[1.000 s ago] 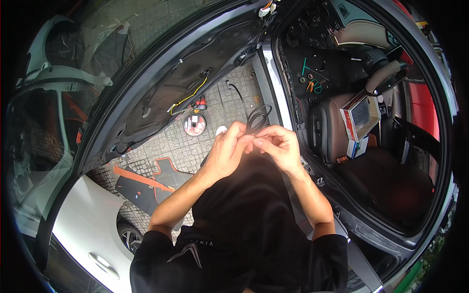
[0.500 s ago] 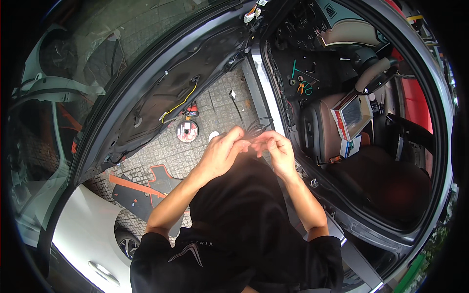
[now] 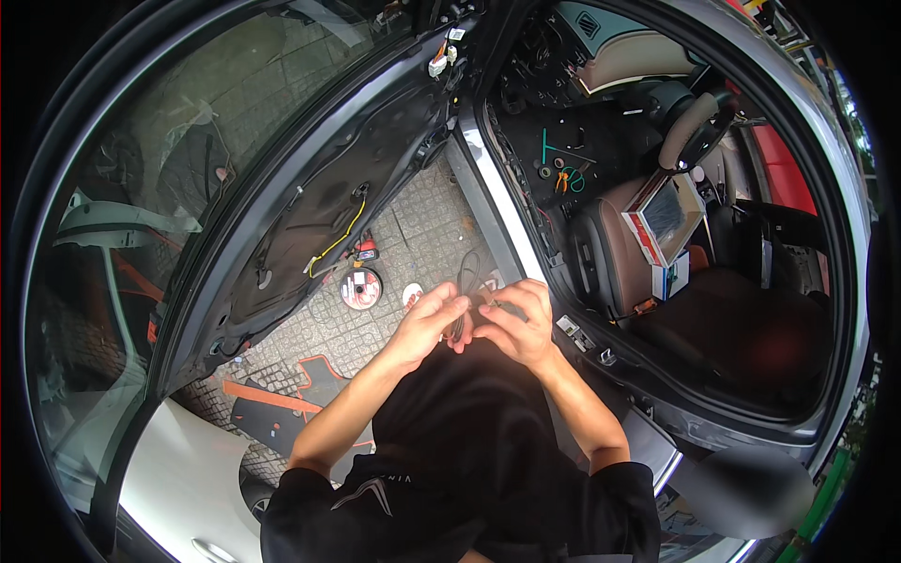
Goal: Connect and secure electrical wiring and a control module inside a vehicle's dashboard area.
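Observation:
In front of my body I hold a small coil of thin dark cable [image 3: 471, 266]. My left hand [image 3: 430, 322] is closed on the coil, with loops standing up past the thumb and others lying across the fingers. My right hand [image 3: 522, 325] is just beside it, fingers curled and closed at the coil's right side. A dark stretch of cable seems to pass through its fingers, partly hidden by them.
To the left stands an open car door [image 3: 310, 220] with a yellow wire [image 3: 345, 235]. A disc-like spool [image 3: 361, 288] and a red tool [image 3: 366, 251] lie on the paving. Right is the car's sill [image 3: 507, 211], then a seat [image 3: 615, 249] bearing a box [image 3: 664, 225]; pliers [image 3: 563, 180] lie on the car floor.
Both hands have come slightly lower and nearer my body. The cable's hanging end with its pale connector is no longer out over the paving, and the coil now stands more upright between my hands.

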The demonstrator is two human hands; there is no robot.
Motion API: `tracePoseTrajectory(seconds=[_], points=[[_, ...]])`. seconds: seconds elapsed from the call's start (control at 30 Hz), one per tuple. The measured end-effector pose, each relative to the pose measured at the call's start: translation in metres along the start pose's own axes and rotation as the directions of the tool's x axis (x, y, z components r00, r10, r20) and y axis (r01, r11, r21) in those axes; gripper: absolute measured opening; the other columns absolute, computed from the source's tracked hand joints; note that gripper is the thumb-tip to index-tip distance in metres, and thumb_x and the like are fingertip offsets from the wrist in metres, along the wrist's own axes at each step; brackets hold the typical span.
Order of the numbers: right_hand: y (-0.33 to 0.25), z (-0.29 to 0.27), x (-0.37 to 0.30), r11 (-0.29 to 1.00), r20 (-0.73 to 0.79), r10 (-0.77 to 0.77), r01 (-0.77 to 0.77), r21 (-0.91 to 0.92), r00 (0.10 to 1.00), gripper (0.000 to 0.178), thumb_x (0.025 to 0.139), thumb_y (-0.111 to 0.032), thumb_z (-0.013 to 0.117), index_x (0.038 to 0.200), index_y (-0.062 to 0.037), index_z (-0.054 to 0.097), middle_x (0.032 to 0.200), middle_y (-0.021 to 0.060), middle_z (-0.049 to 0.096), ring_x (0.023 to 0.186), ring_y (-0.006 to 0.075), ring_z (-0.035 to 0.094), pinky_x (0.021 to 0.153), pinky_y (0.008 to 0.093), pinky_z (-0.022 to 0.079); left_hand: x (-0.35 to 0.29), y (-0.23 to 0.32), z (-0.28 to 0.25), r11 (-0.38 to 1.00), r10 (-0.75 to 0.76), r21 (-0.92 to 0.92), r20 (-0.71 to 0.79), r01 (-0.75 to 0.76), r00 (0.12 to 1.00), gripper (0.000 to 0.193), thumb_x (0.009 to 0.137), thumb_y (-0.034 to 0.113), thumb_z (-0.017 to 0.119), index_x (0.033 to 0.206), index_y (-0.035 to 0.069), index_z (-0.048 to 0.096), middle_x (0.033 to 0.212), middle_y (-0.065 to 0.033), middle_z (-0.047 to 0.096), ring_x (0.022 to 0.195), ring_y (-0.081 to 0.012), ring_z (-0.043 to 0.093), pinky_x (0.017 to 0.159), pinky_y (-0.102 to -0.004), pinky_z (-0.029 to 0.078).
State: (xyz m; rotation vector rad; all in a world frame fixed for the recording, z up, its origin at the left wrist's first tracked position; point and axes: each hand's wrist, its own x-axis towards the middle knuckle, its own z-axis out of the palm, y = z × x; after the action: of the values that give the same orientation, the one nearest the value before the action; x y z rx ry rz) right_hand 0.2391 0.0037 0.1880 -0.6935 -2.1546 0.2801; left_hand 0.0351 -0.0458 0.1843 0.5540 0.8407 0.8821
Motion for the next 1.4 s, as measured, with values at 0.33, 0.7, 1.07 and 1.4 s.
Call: tracePoseTrajectory(seconds=[0.33,0.7,1.07,1.4], points=[[-0.005,0.006,-0.03,-0.167,0.597,0.507,-0.609,0.775,0.622,0.026,0.093,-0.013,0.076,0.112,0.0018,0.068,0.099,0.0104,0.074,0.085,0.0146,0.068,0.076,0.0278,0.054,-0.006,-0.007,0.002,0.588,0.494,0.741,-0.013,-0.323,0.869,0.014,0.103,0.012,0.059,0.103,-0.002,0.057,0.086,-0.013,0.073,0.078,-0.021,0.072,0.07,-0.0334,0.057],[-0.005,-0.006,-0.002,0.987,0.219,-0.152,0.139,0.075,0.964,0.021,0.074,-0.004,0.075,0.094,-0.0084,0.072,0.098,0.0046,0.069,0.085,0.0237,0.064,0.075,0.0373,0.051,-0.012,-0.01,0.001,0.984,-0.176,-0.029,0.044,0.177,0.983,0.031,0.108,0.031,0.052,0.093,0.004,0.054,0.067,-0.0088,0.063,0.055,-0.0153,0.06,0.051,-0.027,0.047],[0.012,-0.008,-0.029,0.003,0.694,0.538,-0.824,0.567,0.479,0.017,0.094,0.0,0.072,0.11,0.004,0.068,0.095,0.0107,0.071,0.085,0.015,0.067,0.078,0.0284,0.054,-0.011,-0.023,0.012,0.549,0.429,0.805,-0.038,-0.227,0.903,0.022,0.103,0.026,0.056,0.106,0.005,0.05,0.074,-0.0164,0.068,0.07,-0.0412,0.068,0.063,-0.0515,0.051],[0.0,-0.006,-0.01,0.921,0.264,0.239,-0.304,0.242,0.934,0.024,0.076,0.002,0.081,0.099,-0.0036,0.075,0.088,0.0088,0.066,0.08,0.0237,0.064,0.072,0.0337,0.052,-0.01,-0.016,0.016,0.729,0.259,0.676,-0.132,-0.104,0.957,0.027,0.104,0.031,0.056,0.101,0.004,0.054,0.065,-0.0116,0.063,0.059,-0.0265,0.066,0.05,-0.0412,0.049]])
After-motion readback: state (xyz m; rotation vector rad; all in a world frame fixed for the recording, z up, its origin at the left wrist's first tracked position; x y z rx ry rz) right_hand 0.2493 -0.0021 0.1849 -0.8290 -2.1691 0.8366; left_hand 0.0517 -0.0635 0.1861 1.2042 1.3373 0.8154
